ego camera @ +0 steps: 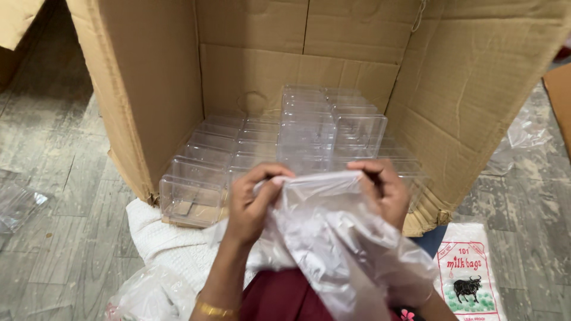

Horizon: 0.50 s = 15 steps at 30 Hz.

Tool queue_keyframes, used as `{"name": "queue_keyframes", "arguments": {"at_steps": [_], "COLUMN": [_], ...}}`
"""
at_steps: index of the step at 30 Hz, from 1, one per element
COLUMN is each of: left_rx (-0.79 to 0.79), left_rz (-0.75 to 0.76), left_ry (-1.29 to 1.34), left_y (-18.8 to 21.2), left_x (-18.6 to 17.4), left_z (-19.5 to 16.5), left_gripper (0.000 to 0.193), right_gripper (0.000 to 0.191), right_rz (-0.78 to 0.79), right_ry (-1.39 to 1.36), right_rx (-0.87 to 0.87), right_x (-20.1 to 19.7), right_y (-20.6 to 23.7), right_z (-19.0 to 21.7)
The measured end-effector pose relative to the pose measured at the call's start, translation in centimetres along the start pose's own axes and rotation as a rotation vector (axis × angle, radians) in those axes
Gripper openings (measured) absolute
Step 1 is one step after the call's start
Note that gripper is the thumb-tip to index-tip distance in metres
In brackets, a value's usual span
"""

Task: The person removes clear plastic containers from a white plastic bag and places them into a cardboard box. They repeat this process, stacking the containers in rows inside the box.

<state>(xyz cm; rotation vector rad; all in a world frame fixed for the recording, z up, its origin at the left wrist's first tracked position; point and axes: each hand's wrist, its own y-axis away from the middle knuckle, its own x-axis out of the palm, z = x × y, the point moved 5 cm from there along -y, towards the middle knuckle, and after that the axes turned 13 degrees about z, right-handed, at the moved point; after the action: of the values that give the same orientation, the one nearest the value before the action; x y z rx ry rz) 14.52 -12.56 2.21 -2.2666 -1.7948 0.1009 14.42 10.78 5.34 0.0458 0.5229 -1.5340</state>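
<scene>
Both the left hand point(253, 199) and the right hand point(383, 190) pinch closed on the top edge of a thin plastic bag point(339, 244) near the person, not yet opened wide, while the clear boxes point(297, 139) sit in rows inside the cardboard carton point(476, 89) just beyond.

It looked like a small packing workroom: a large cardboard carton point(464, 89) lay open on a worn grey floor point(59, 196), filled with rows of clear plastic boxes point(297, 137), loose plastic bags point(523, 134) around.
</scene>
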Motion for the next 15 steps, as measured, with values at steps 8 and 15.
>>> {"name": "queue_keyframes", "arguments": {"at_steps": [8,15], "left_rx": [-0.137,-0.005], "left_rz": [-0.234,-0.104], "left_ry": [-0.344,-0.294], "left_y": [-4.5,-5.9], "left_x": [1.8,5.7], "left_z": [0.3,-0.7], "left_gripper": [0.019,0.014], "right_gripper": [0.026,0.051], "right_rz": [0.149,0.707], "right_ry": [0.182,-0.573], "right_rx": [0.079,0.07], "right_x": [-0.8,-0.5], "right_y": [-4.4,0.8], "right_z": [-3.9,-4.1]}}
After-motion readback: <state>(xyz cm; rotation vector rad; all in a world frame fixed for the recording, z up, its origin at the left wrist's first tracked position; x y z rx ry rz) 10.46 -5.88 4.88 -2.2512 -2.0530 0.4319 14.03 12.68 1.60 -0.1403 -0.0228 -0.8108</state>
